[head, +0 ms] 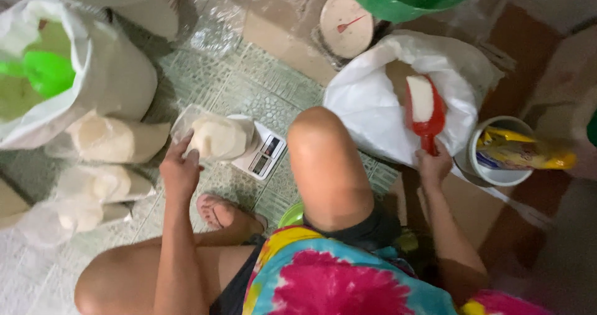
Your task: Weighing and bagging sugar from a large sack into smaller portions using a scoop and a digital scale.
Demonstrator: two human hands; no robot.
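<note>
A white sack (pixel 379 103) holds pale powder, from which the right hand (pixel 433 166) grips a heaped red scoop (pixel 425 108), while the left hand (pixel 178 169) clasps a powder-filled clear bag (pixel 214 134) on a scale (pixel 264 153).

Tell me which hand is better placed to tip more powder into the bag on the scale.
Right. The right hand already grips the red scoop, loaded with white powder; the left hand is holding the plastic bag open on the digital scale.
</note>
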